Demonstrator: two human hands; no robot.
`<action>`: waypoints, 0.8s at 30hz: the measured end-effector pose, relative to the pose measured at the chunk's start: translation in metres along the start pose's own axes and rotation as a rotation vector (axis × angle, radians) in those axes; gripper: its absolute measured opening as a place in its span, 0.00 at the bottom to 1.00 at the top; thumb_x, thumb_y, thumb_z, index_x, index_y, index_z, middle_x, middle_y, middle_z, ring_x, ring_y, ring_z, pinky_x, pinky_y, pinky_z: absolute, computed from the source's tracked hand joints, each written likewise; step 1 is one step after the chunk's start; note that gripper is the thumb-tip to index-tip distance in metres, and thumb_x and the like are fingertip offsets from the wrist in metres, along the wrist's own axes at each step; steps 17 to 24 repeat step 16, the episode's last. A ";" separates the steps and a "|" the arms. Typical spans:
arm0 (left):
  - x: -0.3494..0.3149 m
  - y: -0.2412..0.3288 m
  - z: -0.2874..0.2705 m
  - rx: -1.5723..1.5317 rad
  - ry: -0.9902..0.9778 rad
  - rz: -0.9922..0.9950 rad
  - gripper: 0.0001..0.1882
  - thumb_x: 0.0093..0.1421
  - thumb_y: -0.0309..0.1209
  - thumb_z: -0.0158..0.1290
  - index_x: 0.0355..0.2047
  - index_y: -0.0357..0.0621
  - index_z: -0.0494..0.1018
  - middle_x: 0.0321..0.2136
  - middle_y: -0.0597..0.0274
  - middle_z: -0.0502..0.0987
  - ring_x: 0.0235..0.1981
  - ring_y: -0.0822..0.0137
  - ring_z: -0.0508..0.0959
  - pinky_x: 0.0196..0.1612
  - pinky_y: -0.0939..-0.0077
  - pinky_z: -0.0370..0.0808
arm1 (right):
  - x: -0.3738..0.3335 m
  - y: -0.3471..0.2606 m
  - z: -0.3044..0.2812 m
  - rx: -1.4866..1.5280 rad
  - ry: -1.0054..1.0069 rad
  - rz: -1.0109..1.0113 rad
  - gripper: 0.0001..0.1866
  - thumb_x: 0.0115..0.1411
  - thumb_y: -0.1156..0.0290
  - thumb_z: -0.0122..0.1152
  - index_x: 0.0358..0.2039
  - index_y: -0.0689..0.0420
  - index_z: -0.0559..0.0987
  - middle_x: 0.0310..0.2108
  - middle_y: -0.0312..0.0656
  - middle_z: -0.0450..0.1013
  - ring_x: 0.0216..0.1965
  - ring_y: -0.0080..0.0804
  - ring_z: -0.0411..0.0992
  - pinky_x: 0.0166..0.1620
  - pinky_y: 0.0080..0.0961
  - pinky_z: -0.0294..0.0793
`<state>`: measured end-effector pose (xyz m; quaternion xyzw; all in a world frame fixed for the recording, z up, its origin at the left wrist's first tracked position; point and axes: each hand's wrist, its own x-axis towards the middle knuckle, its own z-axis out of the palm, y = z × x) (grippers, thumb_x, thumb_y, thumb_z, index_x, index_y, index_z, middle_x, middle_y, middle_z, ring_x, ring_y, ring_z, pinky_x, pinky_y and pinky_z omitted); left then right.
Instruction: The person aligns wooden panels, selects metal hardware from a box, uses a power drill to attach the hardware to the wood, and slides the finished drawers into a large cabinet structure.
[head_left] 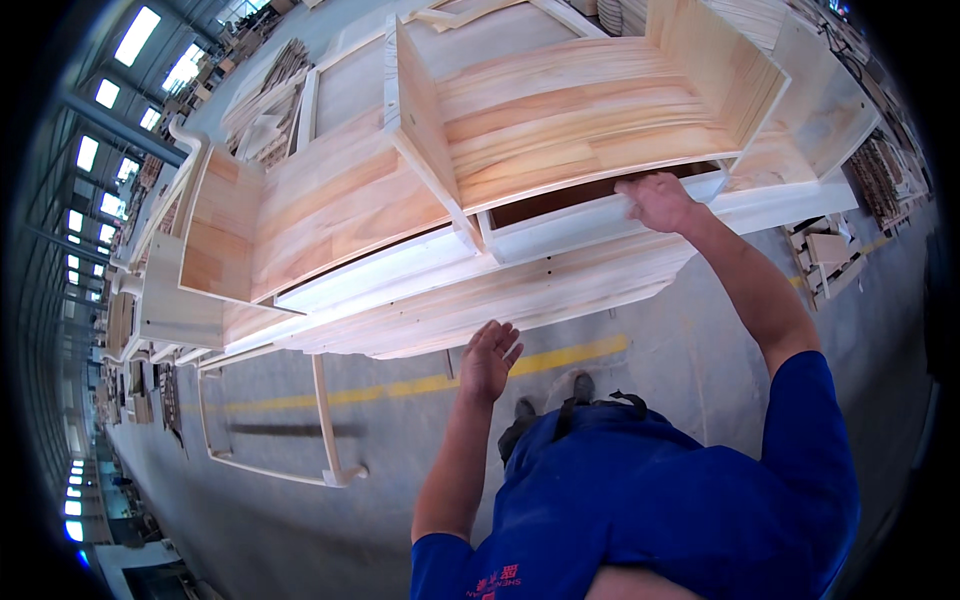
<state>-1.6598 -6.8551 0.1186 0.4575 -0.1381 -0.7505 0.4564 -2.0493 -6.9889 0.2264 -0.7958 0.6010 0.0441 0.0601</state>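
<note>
A large unfinished wooden cabinet (340, 195) with upright dividers stretches in front of me. My right hand (657, 202) is at the right drawer (570, 230), its fingers bent over the top edge of the pale drawer front. That drawer stands slightly out, with a dark gap behind its front. A second drawer (370, 268) on the left sits nearly flush, under the shelf board. My left hand (490, 360) is raised near the front edge of the lower wooden panel (450, 310), fingers apart and holding nothing.
A light wooden frame (322, 420) stands on the grey floor at the left. A yellow line (500, 368) crosses the floor by my shoes. Stacked wood parts (270, 100) lie beyond the cabinet, and a small wooden rack (828, 255) stands at the right.
</note>
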 end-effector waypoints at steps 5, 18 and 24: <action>-0.012 -0.012 -0.042 -0.049 0.095 -0.034 0.19 0.66 0.32 0.55 0.55 0.41 0.67 0.48 0.55 0.74 0.51 0.57 0.75 0.57 0.54 0.73 | 0.016 0.007 0.014 -0.075 0.126 -0.051 0.27 0.57 0.61 0.66 0.57 0.52 0.73 0.53 0.51 0.73 0.57 0.49 0.70 0.59 0.44 0.68; -0.003 -0.033 -0.046 -0.081 0.152 -0.123 0.21 0.65 0.31 0.56 0.57 0.41 0.67 0.45 0.55 0.76 0.47 0.58 0.77 0.50 0.57 0.77 | 0.015 0.006 0.003 -0.038 0.021 0.061 0.29 0.56 0.61 0.64 0.58 0.53 0.73 0.59 0.55 0.69 0.63 0.49 0.64 0.65 0.45 0.62; -0.003 -0.033 -0.046 -0.081 0.152 -0.123 0.21 0.65 0.31 0.56 0.57 0.41 0.67 0.45 0.55 0.76 0.47 0.58 0.77 0.50 0.57 0.77 | 0.015 0.006 0.003 -0.038 0.021 0.061 0.29 0.56 0.61 0.64 0.58 0.53 0.73 0.59 0.55 0.69 0.63 0.49 0.64 0.65 0.45 0.62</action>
